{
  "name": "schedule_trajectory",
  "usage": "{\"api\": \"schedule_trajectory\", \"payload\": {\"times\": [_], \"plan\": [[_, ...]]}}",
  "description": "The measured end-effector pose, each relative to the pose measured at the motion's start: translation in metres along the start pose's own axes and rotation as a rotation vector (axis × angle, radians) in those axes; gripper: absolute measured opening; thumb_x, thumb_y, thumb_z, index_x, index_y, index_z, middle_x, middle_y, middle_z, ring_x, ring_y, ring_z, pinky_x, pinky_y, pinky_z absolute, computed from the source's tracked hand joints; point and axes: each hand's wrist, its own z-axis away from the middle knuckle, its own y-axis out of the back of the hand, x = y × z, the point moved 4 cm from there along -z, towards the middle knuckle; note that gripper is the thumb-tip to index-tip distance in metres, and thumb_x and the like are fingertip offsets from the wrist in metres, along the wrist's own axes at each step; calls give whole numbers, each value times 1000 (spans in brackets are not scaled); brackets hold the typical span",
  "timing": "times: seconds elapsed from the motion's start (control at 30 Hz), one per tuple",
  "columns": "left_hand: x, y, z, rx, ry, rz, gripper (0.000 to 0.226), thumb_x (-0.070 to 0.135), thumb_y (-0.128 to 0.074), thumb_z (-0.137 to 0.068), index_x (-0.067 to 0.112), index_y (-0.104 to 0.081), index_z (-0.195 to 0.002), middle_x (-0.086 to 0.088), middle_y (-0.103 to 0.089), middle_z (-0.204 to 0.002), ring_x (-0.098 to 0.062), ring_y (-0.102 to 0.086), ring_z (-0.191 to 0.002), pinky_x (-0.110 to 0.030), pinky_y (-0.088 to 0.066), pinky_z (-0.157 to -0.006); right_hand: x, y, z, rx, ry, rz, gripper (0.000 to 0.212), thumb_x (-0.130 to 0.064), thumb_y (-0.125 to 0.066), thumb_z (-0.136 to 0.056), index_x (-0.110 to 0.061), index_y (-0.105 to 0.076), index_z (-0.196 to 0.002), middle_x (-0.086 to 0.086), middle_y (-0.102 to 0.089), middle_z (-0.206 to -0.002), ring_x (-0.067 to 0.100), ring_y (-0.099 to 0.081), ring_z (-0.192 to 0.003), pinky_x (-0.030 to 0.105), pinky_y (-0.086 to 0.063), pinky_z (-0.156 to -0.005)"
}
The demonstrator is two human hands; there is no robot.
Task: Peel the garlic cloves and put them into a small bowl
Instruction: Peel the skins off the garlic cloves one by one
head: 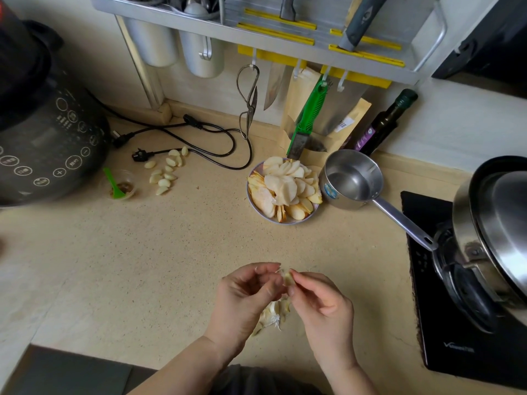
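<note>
Small pale garlic clove (288, 278) pinched between left hand (247, 295) and right hand (322, 302) fingertips, above the speckled beige bench (142, 266). Papery skin partly lifted.

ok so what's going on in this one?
A person is peeling garlic over a kitchen counter. Both hands, left hand and right hand, pinch one garlic clove between the fingertips, working its skin off. A pile of garlic skins lies on the counter under the hands. A group of peeled cloves lies loose on the counter near the black appliance, not in a bowl. A plate of sliced fruit and a small saucepan stand further back.
</note>
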Motion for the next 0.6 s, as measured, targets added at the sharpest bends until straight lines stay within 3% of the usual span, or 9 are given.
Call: {"api": "schedule_trajectory", "payload": {"times": [0.07, 0.2, 0.37, 0.6], "plan": [[0, 1, -1, 6, -13, -41, 26, 14, -74, -72, 0, -71, -94, -18, -73, -86, -28, -71, -81, -26, -56, -71, -3, 0, -1, -13, 57, 85, 48, 14, -71, -75, -27, -76, -98, -3, -72, -95, 17, -71, -85, 22, -56, -73], [2, -2, -1, -7, -64, -160, 8, 8, -70, -80, 1, -72, -83, -12, -73, -77, -16, -70, -71, -19, -52, -65, -7, 1, -2, -30, 130, 169, 45, 12, -72, -75, -24, -73, -102, -7, -71, -98, 14, -71, -88, 22, -56, -75], [4, -5, -1, -18, -84, -275, 9, 7, -64, -86, 4, -69, -79, -6, -71, -72, -12, -68, -68, -18, -51, -64, -5, 2, -1, -18, 97, 147, 47, 13, -70, -76, -27, -73, -102, -10, -71, -99, 14, -70, -91, 21, -56, -77], [1, -10, 0, -46, 63, -70, 29, 27, -61, -82, -2, -64, -88, -10, -69, -79, -18, -67, -77, -25, -55, -73, -7, 1, -2, -21, 163, 196, 38, 10, -69, -77, -19, -73, -102, -9, -70, -101, 15, -70, -93, 21, -55, -79]]}}
